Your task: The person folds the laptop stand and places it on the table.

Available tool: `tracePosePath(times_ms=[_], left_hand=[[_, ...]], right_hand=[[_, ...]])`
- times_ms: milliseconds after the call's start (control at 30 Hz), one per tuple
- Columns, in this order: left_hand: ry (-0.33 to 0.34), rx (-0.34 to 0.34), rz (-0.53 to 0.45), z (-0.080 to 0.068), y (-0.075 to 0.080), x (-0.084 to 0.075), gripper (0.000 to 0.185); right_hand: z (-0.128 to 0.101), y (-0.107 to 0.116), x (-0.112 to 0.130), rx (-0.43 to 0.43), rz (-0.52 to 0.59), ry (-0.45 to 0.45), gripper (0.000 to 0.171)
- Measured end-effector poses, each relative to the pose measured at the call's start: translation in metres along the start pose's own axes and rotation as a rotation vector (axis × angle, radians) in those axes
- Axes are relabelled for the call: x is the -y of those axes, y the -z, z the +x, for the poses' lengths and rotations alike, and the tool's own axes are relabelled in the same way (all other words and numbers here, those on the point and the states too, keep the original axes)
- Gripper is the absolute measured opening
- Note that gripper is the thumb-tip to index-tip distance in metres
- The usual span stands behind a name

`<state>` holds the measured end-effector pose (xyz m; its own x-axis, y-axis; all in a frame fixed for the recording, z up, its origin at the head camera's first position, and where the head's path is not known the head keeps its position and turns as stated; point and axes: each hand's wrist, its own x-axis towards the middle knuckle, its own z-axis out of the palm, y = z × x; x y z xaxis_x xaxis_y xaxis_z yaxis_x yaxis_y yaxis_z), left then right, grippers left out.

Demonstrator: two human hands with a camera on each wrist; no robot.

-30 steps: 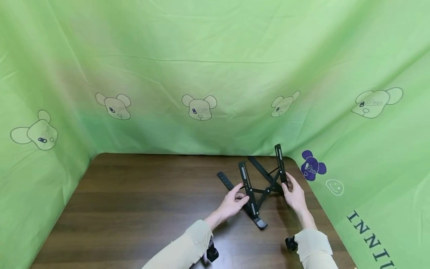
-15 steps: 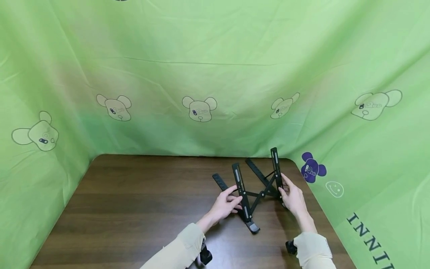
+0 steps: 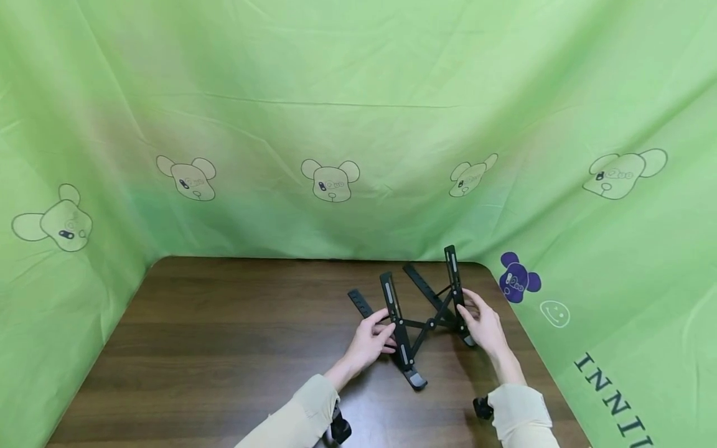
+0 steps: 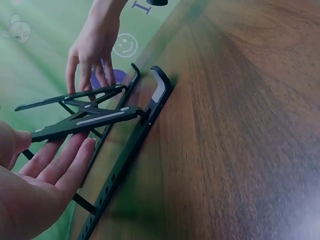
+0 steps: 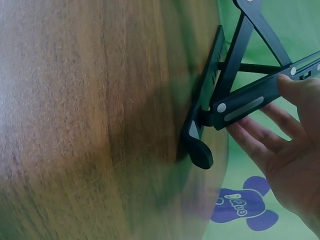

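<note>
Now both hands (image 3: 371,339) (image 3: 483,323) hold the black folding stand (image 3: 417,311) on the table (image 3: 224,348).

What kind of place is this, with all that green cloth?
Probably a staged recording booth: a green cartoon-bear cloth walls in a dark wooden table, where two hands hold a folding laptop stand.

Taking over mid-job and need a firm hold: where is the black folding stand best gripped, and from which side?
Probably by its two raised arms, one per hand, from the outer sides. The black folding stand sits opened on the table, arms tilted up with a cross-brace between them, so the middle is crowded. The left hand and right hand already meet those arms from outside, thumbs on top.
</note>
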<state>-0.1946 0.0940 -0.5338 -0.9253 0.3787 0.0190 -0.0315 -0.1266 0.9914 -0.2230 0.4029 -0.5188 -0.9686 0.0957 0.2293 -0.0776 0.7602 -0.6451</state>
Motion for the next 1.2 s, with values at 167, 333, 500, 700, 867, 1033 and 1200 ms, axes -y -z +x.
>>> tracePosePath(times_ms=[167,333,500,700,867,1033,1200], left_hand=[[-0.011,-0.015,-0.026,-0.004,0.006,0.000,0.048],[0.000,-0.045,-0.033,-0.006,0.013,-0.002,0.048],[0.005,-0.076,-0.026,-0.004,0.023,-0.004,0.046],[0.010,-0.101,0.011,0.001,0.037,-0.006,0.045],[0.022,-0.114,0.016,0.002,0.048,-0.008,0.045],[0.021,-0.093,0.007,0.002,0.060,-0.010,0.046],[0.049,-0.068,0.013,0.000,0.074,-0.009,0.047]], right_hand=[[0.000,0.000,0.004,0.048,0.030,0.006,0.052],[0.000,0.000,0.013,0.106,0.060,-0.007,0.056],[0.003,-0.001,0.016,0.145,0.197,0.018,0.056],[0.007,0.000,0.018,0.241,0.403,0.010,0.059],[0.008,0.000,0.022,0.310,0.466,0.002,0.061],[0.010,-0.004,0.026,0.352,0.492,-0.040,0.061],[0.010,-0.009,0.029,0.385,0.506,-0.074,0.061]])
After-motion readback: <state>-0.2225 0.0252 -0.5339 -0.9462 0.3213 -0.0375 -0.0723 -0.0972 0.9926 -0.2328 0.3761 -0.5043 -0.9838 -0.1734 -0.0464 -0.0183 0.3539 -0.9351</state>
